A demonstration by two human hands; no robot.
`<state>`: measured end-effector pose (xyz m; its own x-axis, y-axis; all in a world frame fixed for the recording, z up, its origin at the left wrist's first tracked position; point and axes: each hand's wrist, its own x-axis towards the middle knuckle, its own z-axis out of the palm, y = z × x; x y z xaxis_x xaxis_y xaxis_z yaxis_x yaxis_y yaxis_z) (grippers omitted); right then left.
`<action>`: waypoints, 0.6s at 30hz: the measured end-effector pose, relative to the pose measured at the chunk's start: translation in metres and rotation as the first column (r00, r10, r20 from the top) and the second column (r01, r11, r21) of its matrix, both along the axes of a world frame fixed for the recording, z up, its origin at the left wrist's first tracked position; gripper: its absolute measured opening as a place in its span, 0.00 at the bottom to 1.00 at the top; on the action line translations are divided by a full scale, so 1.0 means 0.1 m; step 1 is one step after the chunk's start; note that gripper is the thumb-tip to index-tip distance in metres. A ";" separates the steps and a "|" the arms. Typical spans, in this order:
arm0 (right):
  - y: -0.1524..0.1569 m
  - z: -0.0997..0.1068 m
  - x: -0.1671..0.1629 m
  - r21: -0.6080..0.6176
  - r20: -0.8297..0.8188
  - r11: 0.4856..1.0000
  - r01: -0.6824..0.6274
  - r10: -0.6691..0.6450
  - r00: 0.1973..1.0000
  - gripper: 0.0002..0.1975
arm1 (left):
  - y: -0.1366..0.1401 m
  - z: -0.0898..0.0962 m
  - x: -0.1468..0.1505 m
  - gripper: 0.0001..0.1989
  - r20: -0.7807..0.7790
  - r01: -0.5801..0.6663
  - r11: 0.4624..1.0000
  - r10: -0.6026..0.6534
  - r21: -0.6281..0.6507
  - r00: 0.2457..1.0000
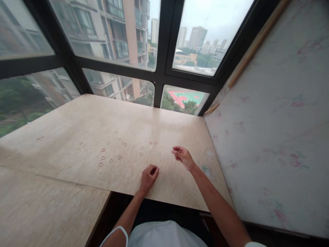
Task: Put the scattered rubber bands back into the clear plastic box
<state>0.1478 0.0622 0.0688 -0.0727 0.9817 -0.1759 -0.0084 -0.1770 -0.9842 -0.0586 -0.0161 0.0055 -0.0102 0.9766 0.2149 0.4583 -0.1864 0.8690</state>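
Rings (119,159) dot the surface (180,127); your right hand (183,157) pinches another ring (171,151), your left hand (149,178) curls, grip unclear (packet (206,169) marking unreadable).

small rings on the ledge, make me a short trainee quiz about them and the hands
1. True or false: the small rings on the ledge all lie in one straight row.
2. Which is nearer the flowered wall: the left hand or the right hand?
3. Fill the gap: the right hand pinches a ____ at its fingertips.

Key: 1. False, they lie scattered. 2. The right hand. 3. Ring.
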 end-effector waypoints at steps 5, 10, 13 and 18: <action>-0.49 -0.07 0.84 0.035 0.059 0.951 0.308 -0.310 0.949 0.22 | -0.01 0.01 -0.01 0.11 -0.019 0.023 1.000 -0.023 0.007 1.000; -0.84 -0.16 1.46 0.105 0.158 0.827 0.552 -0.562 0.812 0.24 | 0.01 0.02 0.00 0.12 -0.055 0.025 0.999 -0.027 -0.021 0.998; -0.91 -0.21 1.67 0.147 0.221 0.767 0.625 -0.641 0.735 0.23 | 0.03 0.03 0.01 0.12 -0.066 0.023 1.000 -0.024 -0.018 0.998; -0.89 -0.33 1.79 0.169 0.315 0.734 0.658 -0.673 0.669 0.20 | 0.04 0.03 0.02 0.12 -0.091 0.023 1.000 -0.024 -0.011 0.996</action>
